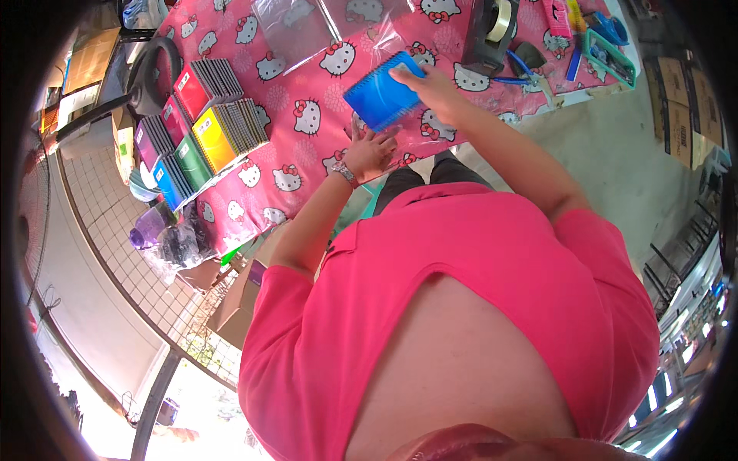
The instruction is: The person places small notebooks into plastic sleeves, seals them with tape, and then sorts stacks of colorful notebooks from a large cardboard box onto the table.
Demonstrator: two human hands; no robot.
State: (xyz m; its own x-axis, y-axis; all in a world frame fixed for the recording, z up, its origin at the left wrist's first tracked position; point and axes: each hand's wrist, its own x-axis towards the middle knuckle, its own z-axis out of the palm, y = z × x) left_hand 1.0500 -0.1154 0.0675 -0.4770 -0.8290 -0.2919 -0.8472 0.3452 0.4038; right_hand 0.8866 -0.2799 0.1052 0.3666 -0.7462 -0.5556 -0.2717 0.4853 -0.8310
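A blue spiral notebook (382,91) is tilted over the pink patterned tablecloth (286,100), with its coil along the upper left edge. My right hand (432,91) grips its right end, thumb on the cover. Just below the notebook, my left hand (370,156) rests on the cloth with its fingers spread, close to the notebook's lower edge and holding nothing. Clear plastic sheeting (296,31) lies flat beyond the notebook. Stacks of spiral notebooks stand at the left, among them yellow ones (217,140), red ones (196,88) and green ones (191,163).
At the far right stands a black tape dispenser (486,34). Beside it are blue-handled pliers (523,73), a blue pen (574,64) and a green basket (610,58). Cardboard boxes (679,111) are stacked beyond the table's right side. Plastic wrapping (181,244) hangs by the left corner.
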